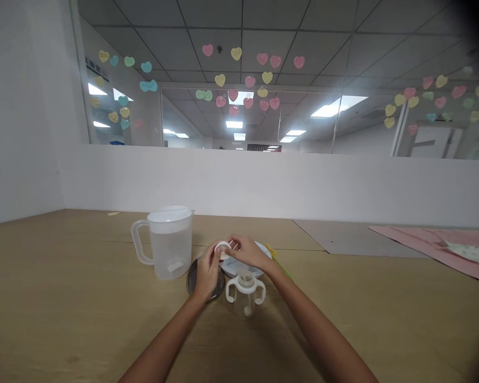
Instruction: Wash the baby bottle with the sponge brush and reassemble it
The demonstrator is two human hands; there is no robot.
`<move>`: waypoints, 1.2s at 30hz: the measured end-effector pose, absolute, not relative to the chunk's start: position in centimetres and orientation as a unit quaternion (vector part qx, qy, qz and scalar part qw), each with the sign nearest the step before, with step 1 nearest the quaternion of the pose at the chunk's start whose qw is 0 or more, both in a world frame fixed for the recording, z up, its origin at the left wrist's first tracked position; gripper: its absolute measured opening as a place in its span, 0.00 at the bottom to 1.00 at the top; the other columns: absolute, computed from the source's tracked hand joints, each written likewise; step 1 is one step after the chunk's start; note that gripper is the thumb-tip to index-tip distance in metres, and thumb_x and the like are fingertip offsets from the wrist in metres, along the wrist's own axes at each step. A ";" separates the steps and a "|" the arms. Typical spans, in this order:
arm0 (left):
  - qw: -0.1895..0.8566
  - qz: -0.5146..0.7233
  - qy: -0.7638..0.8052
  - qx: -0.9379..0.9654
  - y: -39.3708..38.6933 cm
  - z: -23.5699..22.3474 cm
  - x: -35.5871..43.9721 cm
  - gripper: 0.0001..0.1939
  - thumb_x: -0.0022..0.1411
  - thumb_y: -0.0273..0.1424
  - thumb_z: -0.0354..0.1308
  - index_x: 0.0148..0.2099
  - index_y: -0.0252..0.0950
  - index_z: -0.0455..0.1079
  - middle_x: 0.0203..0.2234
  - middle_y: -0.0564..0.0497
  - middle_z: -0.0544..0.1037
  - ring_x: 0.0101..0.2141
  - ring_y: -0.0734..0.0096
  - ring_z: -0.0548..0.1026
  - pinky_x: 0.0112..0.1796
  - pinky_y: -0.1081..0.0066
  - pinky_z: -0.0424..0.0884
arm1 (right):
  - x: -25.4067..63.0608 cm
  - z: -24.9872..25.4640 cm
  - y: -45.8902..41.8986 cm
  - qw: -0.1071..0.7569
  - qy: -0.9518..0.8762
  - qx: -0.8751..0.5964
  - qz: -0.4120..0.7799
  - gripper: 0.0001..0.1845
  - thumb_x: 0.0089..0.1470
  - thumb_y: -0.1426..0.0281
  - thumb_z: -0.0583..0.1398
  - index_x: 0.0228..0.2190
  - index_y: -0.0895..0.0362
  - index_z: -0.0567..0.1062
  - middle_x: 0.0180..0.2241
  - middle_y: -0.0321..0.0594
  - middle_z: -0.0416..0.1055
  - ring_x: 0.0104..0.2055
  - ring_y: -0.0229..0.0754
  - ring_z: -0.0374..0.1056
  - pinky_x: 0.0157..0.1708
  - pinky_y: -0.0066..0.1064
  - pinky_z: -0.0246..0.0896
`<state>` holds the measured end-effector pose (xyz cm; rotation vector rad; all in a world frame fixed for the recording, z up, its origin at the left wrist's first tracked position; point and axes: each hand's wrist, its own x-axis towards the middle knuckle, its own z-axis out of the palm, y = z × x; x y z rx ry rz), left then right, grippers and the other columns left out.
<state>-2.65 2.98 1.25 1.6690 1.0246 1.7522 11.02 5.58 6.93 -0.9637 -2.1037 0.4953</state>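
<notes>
My left hand (208,272) is closed on a white bottle collar (223,244), a round ring piece held up above the table. Fingers of my right hand (245,252) pinch the same collar from the right side. Just in front of my hands stands a clear baby bottle (245,300) with two white side handles, upright, its threaded neck uncovered. Under my left hand lies a dark round lid or dish (192,279), partly hidden. A white plate (264,248) sits behind the bottle, half covered by my right hand.
A translucent lidded pitcher (171,247) stands to the left, its handle pointing left. Right of the plate lies a thin yellow-and-green item (278,261). Farther right are a grey mat (343,239) and a pink cloth (423,242). A white wall with windows closes the back.
</notes>
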 end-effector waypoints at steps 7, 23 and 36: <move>0.174 0.630 0.393 0.647 2.5 1.6 -3.1 0.15 0.56 0.38 0.50 0.42 0.37 0.70 0.38 0.48 0.75 0.37 0.66 0.70 0.41 0.70 0.63 | 11.2 7.4 4.4 0.333 -0.848 -0.402 0.090 0.16 0.50 0.57 0.54 0.34 0.55 0.72 0.26 0.36 0.71 0.27 0.35 0.64 0.27 0.25 0.53; 0.108 0.619 0.420 0.655 2.4 1.1 -3.3 0.13 0.54 0.36 0.52 0.38 0.38 0.73 0.30 0.49 0.76 0.31 0.67 0.70 0.36 0.70 0.64 | 10.7 7.6 3.9 0.309 -0.856 -0.411 0.042 0.07 0.47 0.68 0.57 0.29 0.56 0.72 0.26 0.37 0.71 0.28 0.36 0.64 0.28 0.24 0.52; 0.067 0.624 0.395 0.671 2.2 1.6 -3.1 0.09 0.58 0.33 0.48 0.37 0.36 0.68 0.32 0.50 0.70 0.35 0.69 0.67 0.38 0.72 0.62 | 11.2 7.6 4.1 0.338 -0.859 -0.382 0.054 0.08 0.47 0.66 0.57 0.29 0.57 0.68 0.27 0.36 0.68 0.29 0.35 0.61 0.29 0.25 0.51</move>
